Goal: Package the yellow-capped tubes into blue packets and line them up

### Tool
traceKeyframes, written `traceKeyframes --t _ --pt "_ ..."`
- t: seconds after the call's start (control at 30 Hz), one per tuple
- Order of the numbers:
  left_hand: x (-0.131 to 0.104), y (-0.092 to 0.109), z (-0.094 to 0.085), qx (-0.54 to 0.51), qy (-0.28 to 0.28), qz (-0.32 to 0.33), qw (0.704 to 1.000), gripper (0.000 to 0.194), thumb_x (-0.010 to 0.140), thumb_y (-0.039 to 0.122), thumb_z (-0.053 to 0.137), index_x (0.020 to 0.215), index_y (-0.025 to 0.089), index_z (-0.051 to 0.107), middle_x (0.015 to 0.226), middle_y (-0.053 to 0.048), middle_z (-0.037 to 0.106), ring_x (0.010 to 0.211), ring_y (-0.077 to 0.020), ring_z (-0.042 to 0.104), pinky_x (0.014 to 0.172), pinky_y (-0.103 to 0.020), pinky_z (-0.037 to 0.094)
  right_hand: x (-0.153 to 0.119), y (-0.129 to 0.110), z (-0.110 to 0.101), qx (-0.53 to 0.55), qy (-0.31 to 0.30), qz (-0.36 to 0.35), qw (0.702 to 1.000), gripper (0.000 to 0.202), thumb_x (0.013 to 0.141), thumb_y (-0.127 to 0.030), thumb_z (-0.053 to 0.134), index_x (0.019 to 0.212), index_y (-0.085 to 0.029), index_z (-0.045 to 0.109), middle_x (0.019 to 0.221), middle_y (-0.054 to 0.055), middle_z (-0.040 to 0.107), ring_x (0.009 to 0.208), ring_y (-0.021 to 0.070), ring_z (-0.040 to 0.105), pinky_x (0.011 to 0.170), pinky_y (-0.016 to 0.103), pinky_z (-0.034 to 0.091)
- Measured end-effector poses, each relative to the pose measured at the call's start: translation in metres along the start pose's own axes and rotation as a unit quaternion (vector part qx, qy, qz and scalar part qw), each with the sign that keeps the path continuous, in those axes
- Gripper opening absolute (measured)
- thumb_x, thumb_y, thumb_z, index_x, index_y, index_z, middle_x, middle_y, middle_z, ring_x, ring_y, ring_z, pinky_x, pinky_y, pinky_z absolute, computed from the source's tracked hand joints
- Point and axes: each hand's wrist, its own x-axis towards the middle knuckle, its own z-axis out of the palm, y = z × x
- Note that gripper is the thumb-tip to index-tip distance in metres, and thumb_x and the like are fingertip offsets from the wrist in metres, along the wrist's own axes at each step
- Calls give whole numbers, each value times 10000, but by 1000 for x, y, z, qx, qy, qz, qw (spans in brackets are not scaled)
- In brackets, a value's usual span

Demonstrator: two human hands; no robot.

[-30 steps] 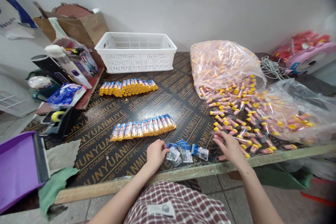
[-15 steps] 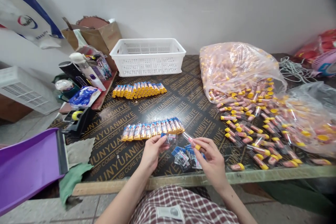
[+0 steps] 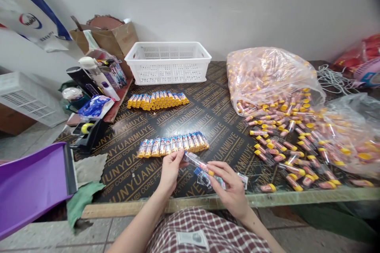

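The left hand point(image 3: 170, 170) is pinching the blue end of a small clear sleeve point(image 3: 186, 156) between thumb and fingertips, while the right hand point(image 3: 231, 187) is gripping a clear tube point(image 3: 203, 166) near its yellow cap. The tube is slanting through the air between the two hands, its cap pointing toward the right palm and its other end meeting the sleeve; how far it is reaching inside, I cannot tell. Beneath and beside the right hand, more flat sleeves point(image 3: 202, 176) are lying in a loose pile on the dark printed desk point(image 3: 133, 184), partly hidden by the fingers. Just beyond the left hand, a row of blue-and-yellow wrapped tubes point(image 3: 173, 145) is lying side by side, and a stacked group of similar tubes point(image 3: 157, 101) is resting farther back, in front of a white basket point(image 3: 169, 72). To the right, many loose yellow-capped tubes point(image 3: 277, 148) are spreading over the desk from the mouth of a big clear bag point(image 3: 267, 67). On the left, a tape dispenser point(image 3: 92, 136) is standing near a purple dustpan point(image 3: 35, 189), which is jutting in at the edge of view
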Motion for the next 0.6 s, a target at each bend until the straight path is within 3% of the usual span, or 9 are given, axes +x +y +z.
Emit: traceKeyframes --t 0.1,0.23,0.4,0.5,0.6 --pt "-6 2 5 -14 -64 5 998 352 681 449 711 836 133 691 768 -37 680 700 -143 622 664 -259 523 -1 3 4 17 -39 -7 999 405 882 -102 435 1204 -306 574 1136 64 582 1056 207 575 892 375 511" --pt "-15 8 11 -61 -119 -67 989 514 624 338 785 1081 156 632 785 -48 692 682 -138 637 663 -253 516 0 9 11 -20 -8 -19 1000 583 797 -61 477 1315 -326 449 1157 73 513 1089 224 539 918 408 495" --pt "-23 5 14 -13 -192 -118 974 373 618 360 785 852 83 698 748 -90 689 616 -130 614 602 -234 490 4 10 12 37 -53 -9 998 867 652 -59 521 1425 -297 211 1464 86 234 1278 286 390 1023 479 408" --pt "-25 1 15 0 -194 -123 973 355 594 369 796 795 92 702 716 -71 680 589 -126 604 587 -236 483 3 12 11 91 -95 0 991 865 621 -52 492 1415 -271 228 1428 88 344 1268 262 426 1053 446 389" --pt "-27 -2 17 0 -190 -121 974 364 581 358 805 812 98 699 716 -63 678 589 -131 608 584 -243 489 1 15 12 106 -95 -2 990 868 595 -44 489 1402 -255 249 1368 91 432 1247 255 458 1056 426 393"
